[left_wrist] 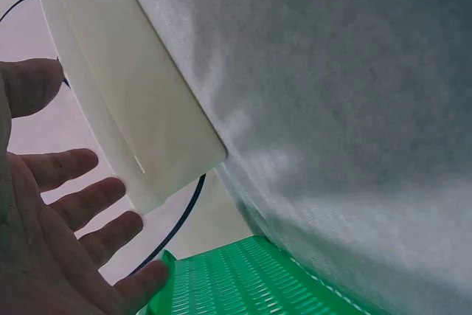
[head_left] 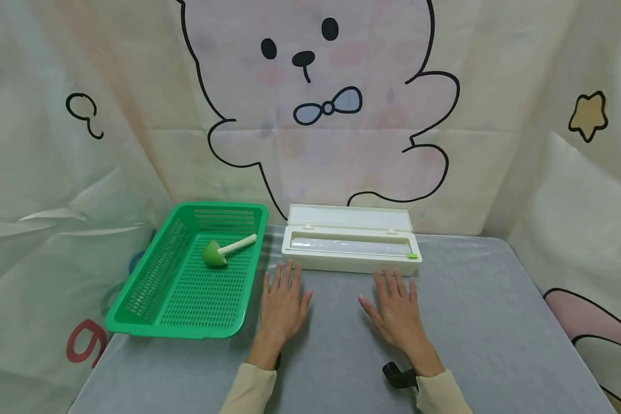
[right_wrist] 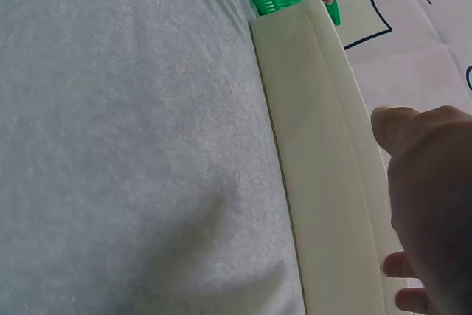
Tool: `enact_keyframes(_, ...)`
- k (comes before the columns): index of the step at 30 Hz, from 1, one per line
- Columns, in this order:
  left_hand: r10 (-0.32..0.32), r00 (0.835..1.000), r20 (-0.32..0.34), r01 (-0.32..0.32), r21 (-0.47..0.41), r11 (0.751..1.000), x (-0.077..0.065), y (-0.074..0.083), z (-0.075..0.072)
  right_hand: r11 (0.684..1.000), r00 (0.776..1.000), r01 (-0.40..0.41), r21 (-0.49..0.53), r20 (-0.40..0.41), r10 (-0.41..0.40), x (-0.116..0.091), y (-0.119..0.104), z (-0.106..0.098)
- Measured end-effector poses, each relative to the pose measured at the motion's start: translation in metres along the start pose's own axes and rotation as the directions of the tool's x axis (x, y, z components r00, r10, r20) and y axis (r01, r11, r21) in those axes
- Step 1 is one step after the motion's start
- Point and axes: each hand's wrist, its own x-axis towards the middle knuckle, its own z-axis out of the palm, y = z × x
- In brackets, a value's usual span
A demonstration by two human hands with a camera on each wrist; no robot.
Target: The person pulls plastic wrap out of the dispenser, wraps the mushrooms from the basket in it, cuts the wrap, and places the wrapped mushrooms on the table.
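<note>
A long white cling film dispenser box [head_left: 352,264] stands at the back of the table with its lid [head_left: 349,217] raised. Inside lies a roll of clear film [head_left: 349,246], and a small green slider [head_left: 412,256] sits at the right end. Just in front of the box's left part is my left hand [head_left: 282,310], palm down with fingers spread, holding nothing. My right hand [head_left: 399,316] has the same pose before the box's right part. In the left wrist view, the box's front [left_wrist: 147,71] is beyond the fingers; whether they touch it I cannot tell.
To the left, a green plastic basket [head_left: 186,333] holds a mushroom-shaped thing with a green cap and white stem [head_left: 237,244]. A grey cloth [head_left: 336,356] covers the table. Behind it hangs a printed curtain [head_left: 310,149] with a cartoon bear.
</note>
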Motion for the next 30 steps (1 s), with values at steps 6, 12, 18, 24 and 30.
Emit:
enact_keyframes(6,0.014,0.999,-0.03,-0.013,0.035,0.999,0.003,0.001,0.0,0.999,0.999,0.01,-0.036,-0.052,-0.011,0.002,0.0,0.0)
enact_keyframes(12,0.013,0.999,-0.052,-0.012,0.029,1.0,0.005,0.002,0.0,1.0,0.998,0.003,-0.011,-0.057,-0.004,0.003,0.0,-0.003)
enact_keyframes(18,0.017,0.998,-0.061,-0.018,-0.022,1.0,0.009,0.001,-0.003,0.999,0.998,0.029,0.033,-0.061,-0.027,0.004,0.004,-0.005)
enact_keyframes(24,-0.017,0.997,-0.071,-0.003,-0.272,0.962,0.015,-0.001,-0.007,0.984,1.0,-0.003,0.176,-0.025,0.008,0.008,0.006,-0.011)
enact_keyframes(30,-0.1,0.993,-0.054,0.054,-0.549,0.834,0.03,-0.002,-0.012,0.923,0.995,0.003,0.385,-0.097,0.037,0.019,0.013,-0.018)
